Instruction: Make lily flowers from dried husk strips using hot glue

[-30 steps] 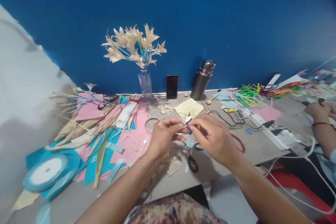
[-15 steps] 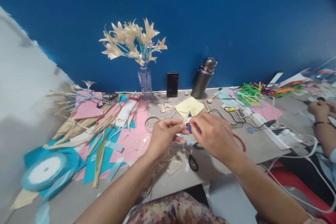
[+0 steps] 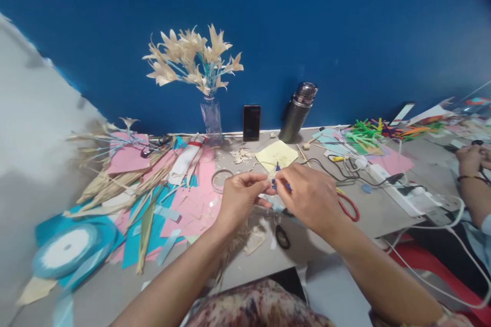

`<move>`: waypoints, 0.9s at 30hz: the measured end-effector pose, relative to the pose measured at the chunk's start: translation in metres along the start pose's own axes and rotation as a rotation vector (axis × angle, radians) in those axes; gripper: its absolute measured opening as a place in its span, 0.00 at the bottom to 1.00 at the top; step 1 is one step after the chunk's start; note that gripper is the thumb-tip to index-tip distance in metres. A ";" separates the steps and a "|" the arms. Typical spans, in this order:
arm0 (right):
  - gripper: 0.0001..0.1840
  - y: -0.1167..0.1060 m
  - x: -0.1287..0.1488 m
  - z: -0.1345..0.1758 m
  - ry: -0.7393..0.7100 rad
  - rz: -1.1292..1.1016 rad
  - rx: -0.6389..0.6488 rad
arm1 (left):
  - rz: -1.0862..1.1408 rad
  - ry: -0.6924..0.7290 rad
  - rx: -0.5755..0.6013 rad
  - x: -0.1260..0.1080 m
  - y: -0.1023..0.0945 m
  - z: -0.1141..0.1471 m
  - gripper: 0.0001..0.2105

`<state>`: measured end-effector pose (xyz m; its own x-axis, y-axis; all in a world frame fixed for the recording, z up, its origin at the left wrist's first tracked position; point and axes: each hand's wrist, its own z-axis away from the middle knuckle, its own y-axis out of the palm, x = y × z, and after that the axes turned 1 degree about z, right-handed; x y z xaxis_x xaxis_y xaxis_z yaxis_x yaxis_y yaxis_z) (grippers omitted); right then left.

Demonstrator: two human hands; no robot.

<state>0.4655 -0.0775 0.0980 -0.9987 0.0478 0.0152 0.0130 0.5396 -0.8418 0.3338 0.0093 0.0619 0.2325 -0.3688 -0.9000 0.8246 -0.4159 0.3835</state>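
Over the middle of the table my two hands meet almost fingertip to fingertip. My left hand [image 3: 243,196] is closed in a pinch on a small pale piece, mostly hidden by the fingers. My right hand [image 3: 305,194] is closed around a small blue pointed tool [image 3: 277,167]; its tip sticks up past the fingers and its kind is hard to make out. Just beyond them lies a yellow paper square [image 3: 276,154]. Below, black scissor-like handles [image 3: 282,237] rest near pale dry scraps [image 3: 255,240].
Husk flowers [image 3: 192,53] stand in a clear vase [image 3: 211,120], beside a phone [image 3: 251,122] and a flask [image 3: 298,112]. Ribbon spool [image 3: 67,248], tape roll [image 3: 221,181] and papers lie left. Right are red handles [image 3: 349,208], a power strip [image 3: 399,191], cables and another person's hands [image 3: 470,160].
Both hands stay nearly in place. The blue tool has turned slightly, so less of its body shows between the hands. At the right, the other person's hands have shifted a little.
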 end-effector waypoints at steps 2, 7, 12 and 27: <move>0.07 0.000 0.000 0.000 0.004 0.007 0.012 | 0.003 -0.004 0.011 0.001 0.000 0.000 0.10; 0.06 0.000 0.001 0.001 0.023 -0.003 0.051 | 0.001 -0.011 0.034 0.003 -0.001 0.000 0.10; 0.06 0.000 0.000 0.003 0.021 -0.071 0.039 | 0.050 -0.032 0.054 0.003 -0.003 0.001 0.11; 0.10 -0.002 -0.007 0.005 -0.056 -0.033 0.089 | 0.102 -0.164 0.041 0.003 -0.003 -0.001 0.08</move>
<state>0.4724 -0.0831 0.0967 -0.9997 -0.0169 0.0156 -0.0217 0.4633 -0.8859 0.3329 0.0103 0.0584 0.2233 -0.5400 -0.8115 0.7787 -0.4020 0.4817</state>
